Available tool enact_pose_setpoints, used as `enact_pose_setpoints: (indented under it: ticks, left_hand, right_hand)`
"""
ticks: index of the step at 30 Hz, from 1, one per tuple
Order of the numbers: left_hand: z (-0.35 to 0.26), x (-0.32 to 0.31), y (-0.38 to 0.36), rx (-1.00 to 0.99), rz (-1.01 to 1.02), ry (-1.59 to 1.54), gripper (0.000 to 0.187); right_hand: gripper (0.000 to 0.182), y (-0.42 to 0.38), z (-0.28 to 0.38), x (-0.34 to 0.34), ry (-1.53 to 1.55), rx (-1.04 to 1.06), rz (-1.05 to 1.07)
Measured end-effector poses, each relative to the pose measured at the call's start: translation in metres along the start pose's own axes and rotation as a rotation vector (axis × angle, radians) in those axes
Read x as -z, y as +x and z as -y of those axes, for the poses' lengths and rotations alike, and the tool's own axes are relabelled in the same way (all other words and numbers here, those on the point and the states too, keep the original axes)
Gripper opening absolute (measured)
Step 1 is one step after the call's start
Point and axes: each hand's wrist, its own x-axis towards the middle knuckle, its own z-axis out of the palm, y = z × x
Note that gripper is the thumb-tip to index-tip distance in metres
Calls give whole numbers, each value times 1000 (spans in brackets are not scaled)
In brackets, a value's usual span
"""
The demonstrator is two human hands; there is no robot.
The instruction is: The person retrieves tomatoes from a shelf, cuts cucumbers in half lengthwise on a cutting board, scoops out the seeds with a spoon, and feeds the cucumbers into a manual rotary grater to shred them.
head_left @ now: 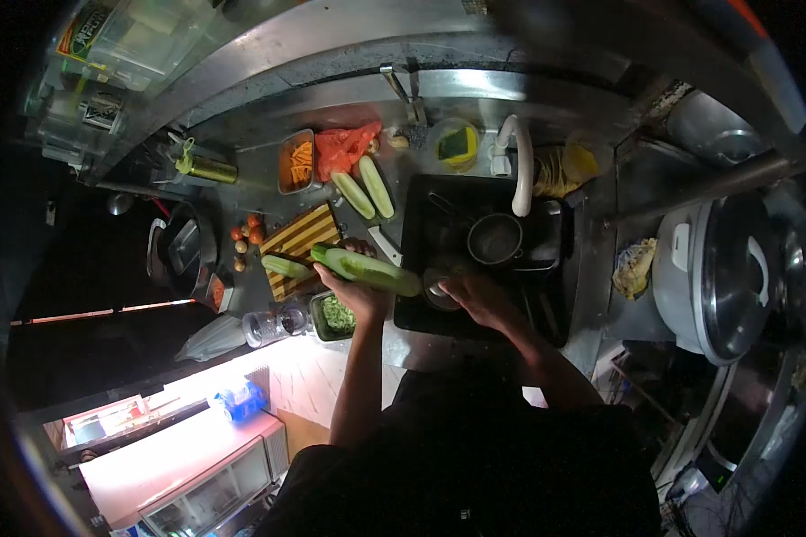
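Note:
A large pale green vegetable point(367, 271), partly peeled, lies in my left hand point(354, 294), whose fingers are wrapped round it near the cutting board. My right hand point(475, 297) is closed on a round, shiny metal thing point(441, 291) at the left side of the black sink point(421, 192). Beneath the vegetable's left end is the striped cutting board point(303, 234) with a shorter green piece point(285, 267) on it. A knife point(386, 246) rests between board and sink. Below my left hand, a tray of shredded green vegetable point(338, 313) is partly hidden.
Two long peeled pieces point(376, 186) lie beside a red bag point(345, 148) and a tray of orange strips point(301, 166). Tomatoes point(255, 234) sit left of the board. A white faucet point(523, 170) arches over the sink, which holds a pot point(495, 239). A large cooker point(690, 268) stands right.

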Motion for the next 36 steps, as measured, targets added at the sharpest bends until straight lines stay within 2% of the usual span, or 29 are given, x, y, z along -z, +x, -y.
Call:
enact_pose_setpoints:
  ticks: [3, 5, 6, 9, 12, 13, 15, 16, 17, 18, 21, 24, 25, 27, 29, 30, 31, 32, 33, 36]
  left_hand:
    - [1, 9, 0, 5, 0, 17, 57]
    - [3, 15, 0, 14, 14, 103, 57]
    - [4, 12, -3, 21, 33, 52, 57]
    - [5, 7, -5, 79, 80, -120, 56]
    - [-3, 6, -9, 4, 126, 72, 56]
    - [-4, 0, -12, 69, 7, 22, 56]
    - [-1, 0, -14, 57, 7, 30, 56]
    - [2, -1, -10, 43, 14, 27, 56]
    - [9, 4, -5, 63, -98, -34, 56]
    - [9, 6, -3, 36, -86, -19, 56]
    - [4, 6, -2, -4, -43, 17, 57]
    - [-5, 6, 5, 45, -74, 61, 57]
    - [-6, 9, 3, 67, -70, 19, 57]
    - [-2, 7, -1, 131, -50, -64, 56]
    - [7, 16, -1, 101, 67, -30, 55]
    - [9, 20, -1, 81, 125, -13, 55]
    - [9, 15, -5, 88, 43, 9, 56]
    - [10, 13, -7, 90, 66, -12, 56]
    - [10, 13, -9, 90, 87, -30, 57]
    - [10, 24, -8, 96, 53, 17, 56]
  right_hand:
    - [44, -15, 101, 17, -27, 129, -5]
    - [44, -3, 121, 5, -161, 273, -71]
    - [44, 0, 127, 0, -230, 346, -104]
    - [42, 13, 115, -19, -312, 523, -234]
    - [37, 16, 101, -27, -244, 452, -173]
    - [36, 16, 88, -31, -269, 421, -178]
    - [35, 20, 55, -38, -326, 370, -197]
    - [34, 24, 37, -39, -356, 477, -237]
    - [33, 27, 19, -39, -387, 586, -275]
    - [32, 25, 1, -37, -414, 691, -311]
    - [28, 2, -42, -22, -624, 326, -101]
    - [28, -10, -42, -7, -639, -58, 40]
    - [30, -11, -40, -11, -587, 131, -58]
    - [34, -10, 11, -17, -466, 487, -274]
    - [39, -7, 92, -5, 2, 155, 7]
    - [38, -2, 100, -13, -35, 189, -28]
    - [37, 2, 106, -20, -72, 226, -61]
    - [37, 6, 109, -24, -109, 266, -93]
    - [36, 17, 100, -29, -125, 402, -82]
    - [35, 26, 84, -45, -141, 469, -93]
